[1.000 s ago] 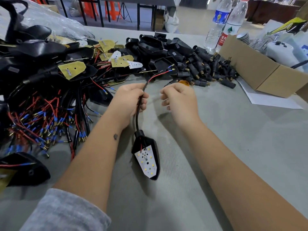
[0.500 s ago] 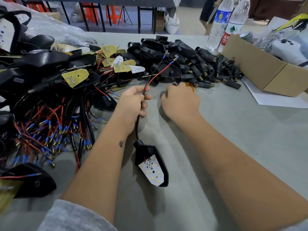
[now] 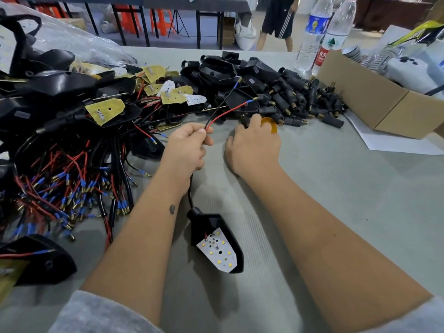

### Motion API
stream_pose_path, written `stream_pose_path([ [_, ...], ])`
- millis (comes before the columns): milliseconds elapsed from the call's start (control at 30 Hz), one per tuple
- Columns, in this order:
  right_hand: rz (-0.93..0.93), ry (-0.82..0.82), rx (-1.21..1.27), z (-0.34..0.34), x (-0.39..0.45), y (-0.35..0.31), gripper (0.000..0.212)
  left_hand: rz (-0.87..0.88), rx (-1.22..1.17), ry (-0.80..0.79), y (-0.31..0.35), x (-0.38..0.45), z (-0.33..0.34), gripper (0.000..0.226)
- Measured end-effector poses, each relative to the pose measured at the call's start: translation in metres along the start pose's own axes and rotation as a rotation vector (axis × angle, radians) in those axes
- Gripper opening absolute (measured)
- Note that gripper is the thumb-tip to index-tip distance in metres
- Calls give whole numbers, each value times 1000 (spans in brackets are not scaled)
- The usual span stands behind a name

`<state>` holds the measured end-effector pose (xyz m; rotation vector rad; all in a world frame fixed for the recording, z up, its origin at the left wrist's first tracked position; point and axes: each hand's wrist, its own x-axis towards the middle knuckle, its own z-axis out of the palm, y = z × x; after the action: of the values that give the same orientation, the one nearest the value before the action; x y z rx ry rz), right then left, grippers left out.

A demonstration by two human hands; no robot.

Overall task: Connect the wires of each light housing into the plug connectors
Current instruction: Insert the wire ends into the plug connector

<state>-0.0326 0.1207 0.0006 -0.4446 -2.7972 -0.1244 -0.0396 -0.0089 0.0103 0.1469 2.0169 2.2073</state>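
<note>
A black light housing point(image 3: 216, 243) with a white LED board lies on the grey table point(image 3: 336, 200) between my forearms. Its black cable runs up into my left hand point(image 3: 187, 147), which grips it. Beyond the fingers, a red wire point(image 3: 228, 114) and a black wire point(image 3: 228, 94) with blue-sleeved tips stick out. My right hand point(image 3: 252, 147) is at the near edge of the pile of black plug connectors point(image 3: 295, 102), its fingertips pinching one plug connector point(image 3: 244, 121).
A heap of housings point(image 3: 60, 92) and red-and-black wire ends point(image 3: 72, 183) covers the left. An amber tape roll point(image 3: 271, 124) lies beside my right hand. At the right stand a cardboard box point(image 3: 374, 99), a paper sheet point(image 3: 396, 143) and two water bottles point(image 3: 312, 32). A person point(image 3: 276, 18) stands beyond the table.
My right hand has moved forward from beside my left hand to the plug connector pile. My left hand has kept its grip on the cable; the wire ends have tilted upward.
</note>
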Motion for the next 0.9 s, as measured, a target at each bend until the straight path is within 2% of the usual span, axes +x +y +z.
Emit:
stream_pose_path([
  [100, -123, 143, -103, -3, 0, 8, 32, -26, -11, 10, 0, 1, 0, 26],
  [133, -177, 139, -139, -2, 1, 12, 34, -33, -15, 9, 0, 1, 0, 26],
  [233, -194, -32, -138, -1, 6, 18, 45, -46, -24, 0, 1, 2, 0, 27],
  [300, -190, -57, -102, -3, 8, 19, 46, -50, -30, -2, 1, 2, -1, 27],
  [433, -224, 92, 24, -11, 5, 24, 32, -48, -60, 25, 1, 3, 2, 29],
  [500, -237, 101, 131, -18, 0, 22, 27, -48, -52, 44, 0, 4, 3, 29],
  [567, -224, 3, 193, -23, -7, 18, 31, -43, -25, 50, 0, 4, 2, 28],
  [633, -204, -86, 213, -23, -13, 14, 24, -32, -17, 45, 0, 3, 2, 26],
  [733, -44, -162, 377, -22, -19, 12, 19, 7, -15, 30, 0, 0, 2, 19],
  [900, 77, -178, 500, -26, -26, 7, 24, 41, 26, 16, 1, -6, 3, 17],
])
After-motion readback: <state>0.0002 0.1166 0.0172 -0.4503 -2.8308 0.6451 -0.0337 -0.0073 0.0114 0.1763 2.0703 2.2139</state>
